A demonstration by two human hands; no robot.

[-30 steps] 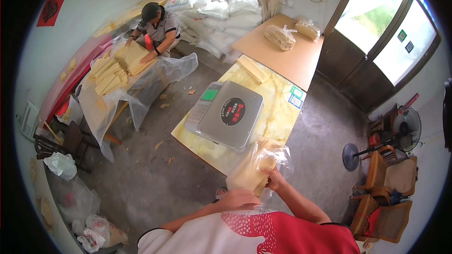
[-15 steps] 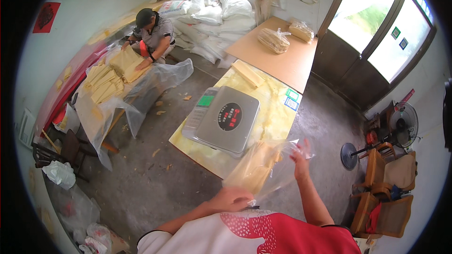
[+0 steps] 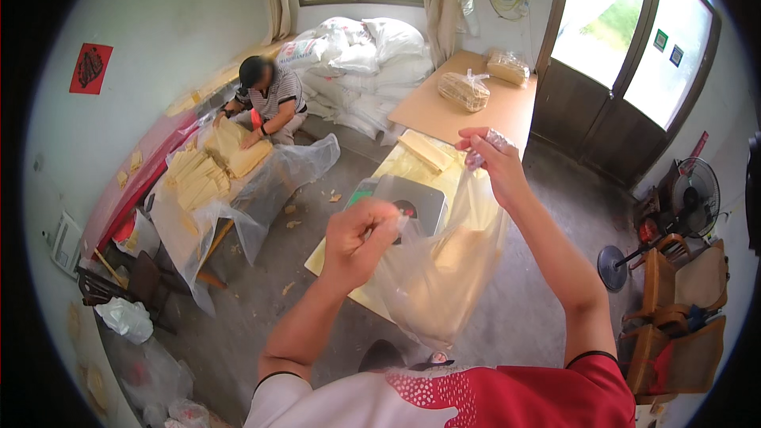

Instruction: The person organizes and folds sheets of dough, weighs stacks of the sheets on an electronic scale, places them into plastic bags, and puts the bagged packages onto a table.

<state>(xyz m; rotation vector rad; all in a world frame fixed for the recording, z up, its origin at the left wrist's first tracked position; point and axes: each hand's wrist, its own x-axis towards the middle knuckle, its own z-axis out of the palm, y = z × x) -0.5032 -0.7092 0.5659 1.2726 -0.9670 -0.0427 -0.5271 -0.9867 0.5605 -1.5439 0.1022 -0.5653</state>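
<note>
Plastic bag (image 3: 432,289) now hangs raised from left hand (image 3: 358,244) and right hand (image 3: 496,162).

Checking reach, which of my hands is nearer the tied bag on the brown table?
Right. Your right hand is short of the tied bag; your left hand is farther back, leftward.

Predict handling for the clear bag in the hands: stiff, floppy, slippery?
Likely floppy: the clear bag droops in folds between left hand and right hand. Possibly slippery, given its glossy film. Probably bottom-heavy: yellowish contents show below the gripped edges.
</note>
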